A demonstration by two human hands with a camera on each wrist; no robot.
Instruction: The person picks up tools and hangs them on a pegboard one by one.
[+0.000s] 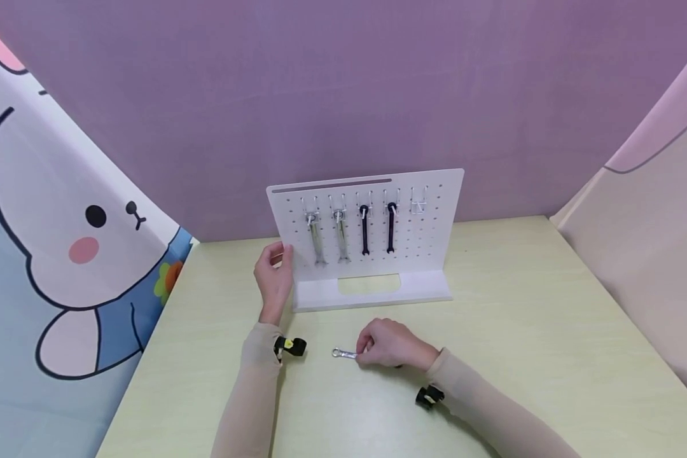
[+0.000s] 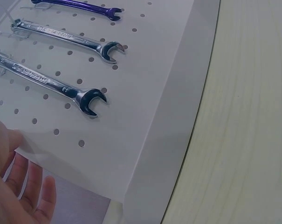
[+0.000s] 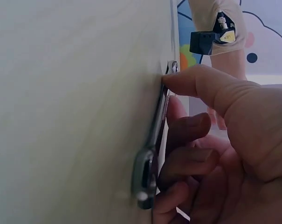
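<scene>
My left hand [image 1: 275, 280] holds the left edge of a white pegboard [image 1: 409, 242], thumb in front and the other fingers behind. On the table before the board, my right hand [image 1: 392, 343] pinches a silver combination wrench [image 1: 343, 353] between thumb and fingers. Its ring end sticks out to the left in the head view; in the right wrist view the wrench [image 3: 155, 126] lies close along the tabletop. Two silver wrenches [image 2: 47, 81] hang on the board's left hooks. Two dark wrenches [image 1: 391, 229] hang to their right, one looking purple in the left wrist view.
At the board's upper right a hook [image 1: 418, 207] carries no wrench. The board's base [image 1: 315, 300] stands on a pale wooden table [image 1: 509, 305]. A purple backdrop [image 1: 343, 95] rises behind it, and a printed cartoon cloth [image 1: 63, 210] hangs at the left.
</scene>
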